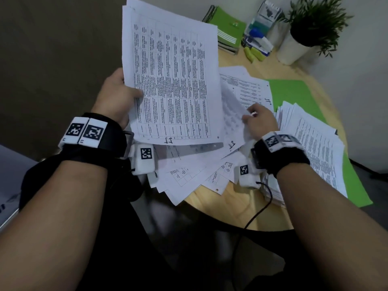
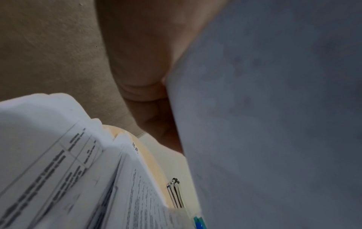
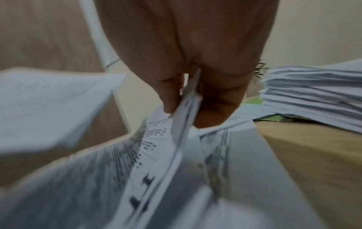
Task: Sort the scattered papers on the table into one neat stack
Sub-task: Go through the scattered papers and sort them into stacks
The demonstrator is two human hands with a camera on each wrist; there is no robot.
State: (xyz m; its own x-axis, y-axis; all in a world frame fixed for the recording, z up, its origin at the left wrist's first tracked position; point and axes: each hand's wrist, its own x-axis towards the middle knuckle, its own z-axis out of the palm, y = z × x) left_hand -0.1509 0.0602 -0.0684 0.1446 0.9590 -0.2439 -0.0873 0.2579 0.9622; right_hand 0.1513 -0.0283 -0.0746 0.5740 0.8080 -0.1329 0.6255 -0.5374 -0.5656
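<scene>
My left hand (image 1: 117, 95) grips the left edge of a bundle of printed table sheets (image 1: 172, 76) and holds it up above the table; its blank back (image 2: 274, 108) fills the left wrist view. My right hand (image 1: 257, 118) pinches a curled sheet (image 1: 233, 120) between thumb and fingers, lifting it off the fanned loose papers (image 1: 189, 173). The right wrist view shows that pinch on the sheet's edge (image 3: 186, 111), blurred. A thick, uneven paper stack (image 1: 315, 148) lies at the right, also in the right wrist view (image 3: 317, 96).
The round wooden table (image 1: 226, 206) carries a green folder (image 1: 298, 95) under the papers. At the back stand green booklets (image 1: 227, 28), a holder with pens and markers (image 1: 260, 34) and a potted plant (image 1: 304, 34). A metal ruler (image 1: 201, 147) lies under the raised bundle.
</scene>
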